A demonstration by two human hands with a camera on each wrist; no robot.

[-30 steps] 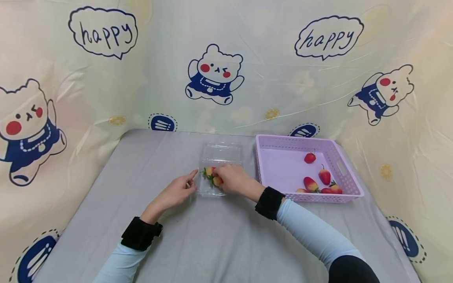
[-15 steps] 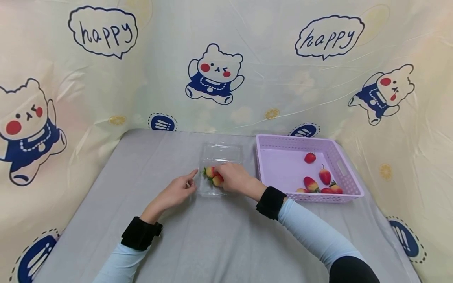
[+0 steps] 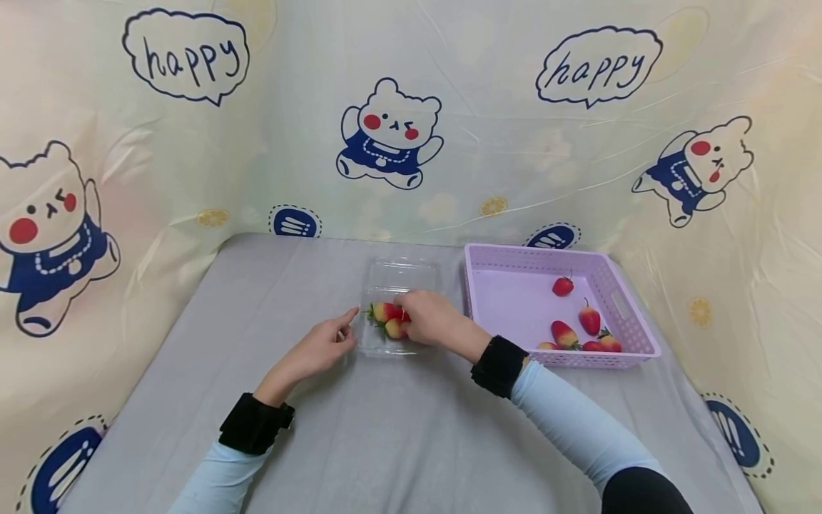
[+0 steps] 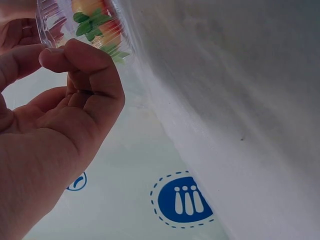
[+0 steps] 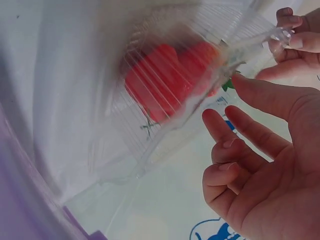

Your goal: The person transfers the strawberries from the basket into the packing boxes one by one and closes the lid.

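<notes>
A clear plastic clamshell box [image 3: 403,275] stands mid-table with its lid folded back. Several red and yellow strawberries [image 3: 387,312] with green leaves lie in the box's near part, partly behind my right hand [image 3: 438,319]. That hand is over the box's right side, its thumb and fingers apart with nothing held between them in the right wrist view. From the left, my left hand [image 3: 324,346] pinches the box's rim between thumb and index finger, the other fingers curled. Through the ribbed plastic wall, red strawberries [image 5: 157,82] show in the right wrist view.
A lilac perforated basket [image 3: 507,296] stands right of the box, close to my right forearm. Inside it several strawberries [image 3: 564,334] lie mostly toward the near right corner. A grey cloth [image 3: 385,428] covers the table, with a printed curtain [image 3: 488,157] behind.
My right hand has drawn slightly back and to the right, with its fingers loosening, so more of the strawberries in the box shows. My left hand has stayed at the rim.
</notes>
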